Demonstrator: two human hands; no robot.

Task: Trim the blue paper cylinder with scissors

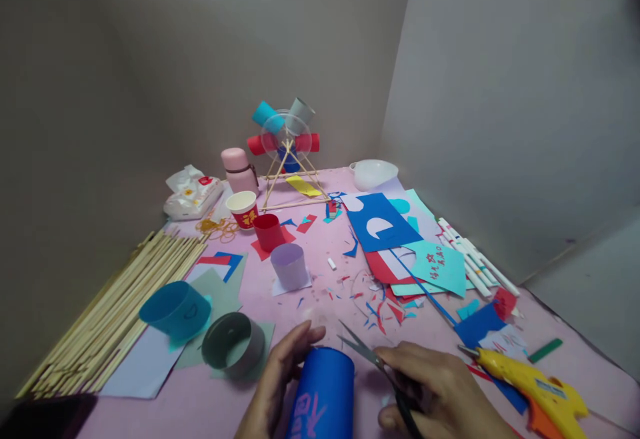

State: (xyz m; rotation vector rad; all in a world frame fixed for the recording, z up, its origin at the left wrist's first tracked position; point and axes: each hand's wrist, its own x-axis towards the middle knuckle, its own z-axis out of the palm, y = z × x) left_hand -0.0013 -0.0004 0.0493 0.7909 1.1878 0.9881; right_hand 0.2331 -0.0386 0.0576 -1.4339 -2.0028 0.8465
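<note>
My left hand (277, 379) curls around the side of a blue paper cylinder (324, 392) with pink writing, at the bottom centre. My right hand (440, 392) grips a pair of scissors (370, 359) whose open blades point up-left, just beside the cylinder's top rim. Both hands hover low over the pink table (320, 272). Paper scraps lie scattered just beyond them.
A grey paper ring (233, 344), teal ring (175, 309), lilac ring (289, 265) and red ring (267, 231) stand left of centre. Wooden sticks (115, 312) lie at left. A yellow glue gun (535, 382) lies at right, markers (475, 259) and coloured sheets (395, 239) behind. A stick-and-tube wheel model (287, 145) stands at back.
</note>
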